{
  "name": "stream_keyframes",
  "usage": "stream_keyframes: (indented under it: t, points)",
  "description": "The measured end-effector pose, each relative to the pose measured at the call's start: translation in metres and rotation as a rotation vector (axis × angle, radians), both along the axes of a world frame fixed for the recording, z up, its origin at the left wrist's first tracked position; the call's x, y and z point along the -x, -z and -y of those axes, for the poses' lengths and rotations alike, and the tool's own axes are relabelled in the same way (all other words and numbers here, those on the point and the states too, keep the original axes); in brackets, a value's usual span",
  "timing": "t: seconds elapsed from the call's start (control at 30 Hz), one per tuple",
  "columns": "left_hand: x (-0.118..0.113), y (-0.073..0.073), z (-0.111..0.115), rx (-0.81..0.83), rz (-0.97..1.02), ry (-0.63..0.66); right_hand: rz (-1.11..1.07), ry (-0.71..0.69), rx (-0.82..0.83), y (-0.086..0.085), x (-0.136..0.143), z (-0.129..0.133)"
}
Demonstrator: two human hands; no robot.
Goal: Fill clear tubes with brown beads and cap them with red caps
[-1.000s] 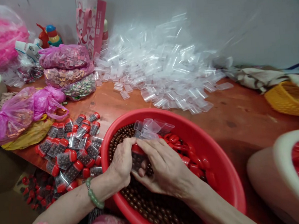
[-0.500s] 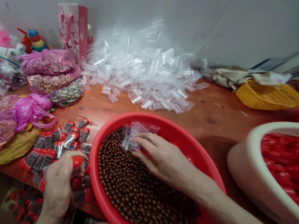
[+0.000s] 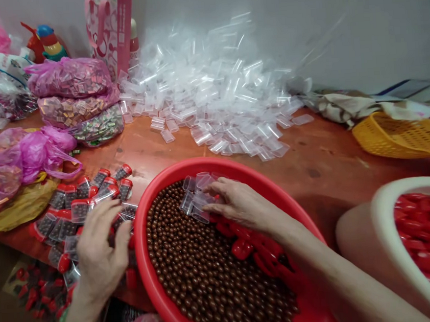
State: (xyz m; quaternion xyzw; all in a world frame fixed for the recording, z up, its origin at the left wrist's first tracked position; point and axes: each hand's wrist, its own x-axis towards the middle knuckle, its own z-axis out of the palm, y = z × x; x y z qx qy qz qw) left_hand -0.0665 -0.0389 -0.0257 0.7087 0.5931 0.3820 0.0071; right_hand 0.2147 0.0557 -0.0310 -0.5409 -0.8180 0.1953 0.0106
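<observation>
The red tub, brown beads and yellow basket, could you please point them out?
Red tub (image 3: 141,239): head view, left rim.
Brown beads (image 3: 211,262): head view, middle of the heap.
Yellow basket (image 3: 390,146): head view, front wall.

Tubes (image 3: 197,202) inside basin (image 3: 140,235), containers (image 3: 61,229) left

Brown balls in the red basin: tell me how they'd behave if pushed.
The brown balls would likely roll over one another, being round and lying loose. Their glossy surface suggests they may be slippery. The raised rim of the red basin should probably keep most from escaping.
</observation>
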Motion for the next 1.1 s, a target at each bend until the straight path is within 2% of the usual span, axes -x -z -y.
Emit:
stream_keyframes:
  t: [0.1,0.2,0.33,0.43,0.5,0.57,0.67,0.87,1.0,1.1]
  points:
    - [-0.037,-0.003,-0.001,0.033,0.07,0.227,-0.017,0.031,0.012,0.0,0.002,0.002]
    - [-0.055,0.003,-0.004,0.113,-0.006,0.36,-0.029,0.06,0.021,-0.001,0.004,0.005]
    - [-0.057,0.009,-0.008,0.178,-0.127,0.38,-0.044,0.047,0.017,-0.007,0.006,0.016]
    - [-0.055,0.011,-0.008,0.182,-0.115,0.388,-0.058,-0.08,0.003,-0.014,0.009,0.032]
    - [-0.055,0.011,-0.008,0.183,-0.112,0.387,0.006,-0.186,0.011,-0.015,0.013,0.043]
    - [-0.056,0.011,-0.008,0.193,-0.119,0.388,0.11,-0.252,0.045,-0.013,0.02,0.052]
    - [-0.056,0.01,-0.009,0.198,-0.134,0.394,0.165,-0.269,0.085,-0.002,0.035,0.057]
    - [-0.056,0.006,-0.011,0.233,-0.145,0.389,-0.028,-0.266,0.204,0.021,0.059,0.048]
    - [-0.056,0.008,-0.012,0.237,-0.108,0.39,-0.245,-0.25,0.301,0.029,0.055,0.044]
    - [-0.052,0.006,-0.012,0.253,-0.018,0.403,-0.414,-0.221,0.36,0.028,0.05,0.043]
